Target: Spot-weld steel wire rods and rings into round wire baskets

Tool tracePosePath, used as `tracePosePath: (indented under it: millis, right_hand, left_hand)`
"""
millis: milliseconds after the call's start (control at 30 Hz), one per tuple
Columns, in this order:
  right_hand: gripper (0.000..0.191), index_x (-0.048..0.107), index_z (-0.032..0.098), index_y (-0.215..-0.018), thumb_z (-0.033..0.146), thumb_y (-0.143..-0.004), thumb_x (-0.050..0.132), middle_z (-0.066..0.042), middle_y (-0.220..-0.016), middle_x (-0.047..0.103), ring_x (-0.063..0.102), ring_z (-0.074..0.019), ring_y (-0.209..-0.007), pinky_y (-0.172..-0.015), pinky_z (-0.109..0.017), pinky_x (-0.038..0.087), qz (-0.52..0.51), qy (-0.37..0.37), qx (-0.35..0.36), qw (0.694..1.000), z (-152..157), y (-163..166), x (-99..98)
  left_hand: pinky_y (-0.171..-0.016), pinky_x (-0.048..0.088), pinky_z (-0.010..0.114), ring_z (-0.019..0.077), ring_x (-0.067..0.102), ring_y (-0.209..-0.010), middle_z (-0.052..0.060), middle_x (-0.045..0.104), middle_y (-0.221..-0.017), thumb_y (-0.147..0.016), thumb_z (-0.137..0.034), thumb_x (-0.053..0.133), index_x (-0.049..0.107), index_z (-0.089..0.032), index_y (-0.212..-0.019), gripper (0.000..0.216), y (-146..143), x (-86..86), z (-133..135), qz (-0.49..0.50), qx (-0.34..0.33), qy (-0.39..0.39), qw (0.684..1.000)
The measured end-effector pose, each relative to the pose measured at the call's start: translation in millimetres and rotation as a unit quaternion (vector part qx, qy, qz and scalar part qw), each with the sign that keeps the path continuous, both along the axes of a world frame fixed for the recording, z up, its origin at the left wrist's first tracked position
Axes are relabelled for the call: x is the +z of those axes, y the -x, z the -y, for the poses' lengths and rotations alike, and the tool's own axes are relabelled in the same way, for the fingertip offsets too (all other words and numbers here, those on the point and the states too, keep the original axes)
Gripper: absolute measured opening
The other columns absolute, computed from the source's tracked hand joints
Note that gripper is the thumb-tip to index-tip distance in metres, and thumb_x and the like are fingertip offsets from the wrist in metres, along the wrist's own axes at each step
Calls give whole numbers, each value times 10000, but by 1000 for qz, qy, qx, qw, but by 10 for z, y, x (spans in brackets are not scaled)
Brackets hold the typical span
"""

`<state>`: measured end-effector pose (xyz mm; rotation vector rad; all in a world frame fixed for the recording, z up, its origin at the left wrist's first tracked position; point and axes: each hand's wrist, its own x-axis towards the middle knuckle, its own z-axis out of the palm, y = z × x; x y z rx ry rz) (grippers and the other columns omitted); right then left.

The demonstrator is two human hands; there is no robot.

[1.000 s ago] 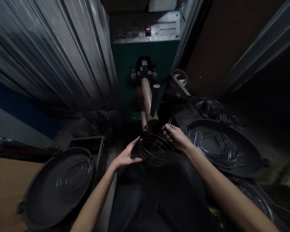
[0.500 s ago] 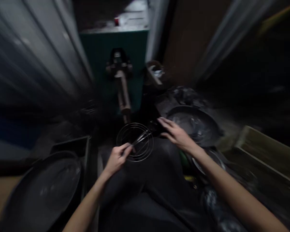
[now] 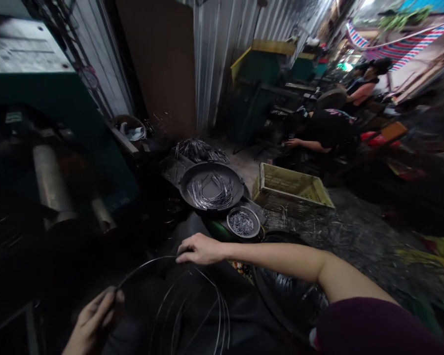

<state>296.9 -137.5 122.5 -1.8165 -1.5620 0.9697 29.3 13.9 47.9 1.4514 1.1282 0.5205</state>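
Observation:
My left hand (image 3: 99,313) is closed around one end of a thin, curved metal wire (image 3: 144,265) at the lower left. The wire arcs up to my right hand (image 3: 198,249), whose fingers are pinched at its other visible end. Below, over the dark cloth on my lap (image 3: 192,305), hang round wire rings with a straight piece across them (image 3: 219,308). Whether these rings join the wire between my hands, I cannot tell. Beyond my right hand, a round dark pan (image 3: 190,173) holds bent wires (image 3: 210,197), and a small bowl (image 3: 257,230) holds short metal pieces (image 3: 240,223).
A green machine (image 3: 85,118) with a metal cylinder (image 3: 52,180) stands at the left. A yellow crate (image 3: 296,185) sits past the bowl. Loose wire bits litter the floor at the right. Co-workers (image 3: 327,130) sit farther back. A dark tub (image 3: 266,301) stands beneath my right forearm.
The view has swung right. My left hand has moved lower left with the wirework. My right hand, apart from it with fingers stretched before, now pinches the wire.

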Motion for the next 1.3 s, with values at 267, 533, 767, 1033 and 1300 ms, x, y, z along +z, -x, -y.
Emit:
tracePosePath:
  millis: [267, 533, 767, 1033, 1300]
  right_hand:
    - [262, 665, 165, -904, 403, -796, 664, 59, -674, 574, 504, -64, -597, -571, -169, 390, -206, 154, 25, 966, -205, -239, -185]
    - [309, 621, 176, -1040, 372, -944, 403, -77, -969, 682, 629, -217, -894, -712, -301, 455, 267, 16, -5, 964, -330, 76, -445]
    - [344, 514, 244, -1183, 386, -979, 277, -50, -978, 690, 657, -210, -825, -626, -292, 460, 318, -30, 110, 941, -575, 79, -500]
    - [478, 391, 229, -1356, 178, -880, 381, -84, -1010, 669, 658, -240, -798, -638, -347, 488, 378, 0, 151, 913, -686, 125, -697]
    - [556, 294, 264, -1450, 156, -907, 349, -117, -1038, 657, 657, -243, -858, -681, -324, 476, 400, 14, 131, 907, -920, 89, -475]
  left_hand:
    - [-599, 521, 194, 172, 678, -721, 9, 709, -815, -787, -571, 497, 658, -222, -908, 403, -163, -161, -113, -90, -122, -216, 964]
    - [-581, 492, 210, 195, 702, -767, 70, 728, -972, -848, -331, 446, 627, -188, -1099, 341, -149, -462, -140, -245, -121, -438, 856]
    - [-658, 528, 199, 170, 703, -846, 25, 697, -1103, -858, -281, 446, 586, -248, -1208, 378, -203, -406, -104, -213, -134, -427, 869]
    - [-859, 528, 260, 185, 641, -1062, 16, 603, -1273, -888, -309, 410, 491, -261, -1334, 456, -292, -487, -115, -201, -157, -363, 896]
    - [-903, 486, 265, 186, 635, -1068, 45, 651, -1198, -938, -375, 359, 550, -223, -1274, 415, -486, -44, -386, -128, -192, -319, 919]
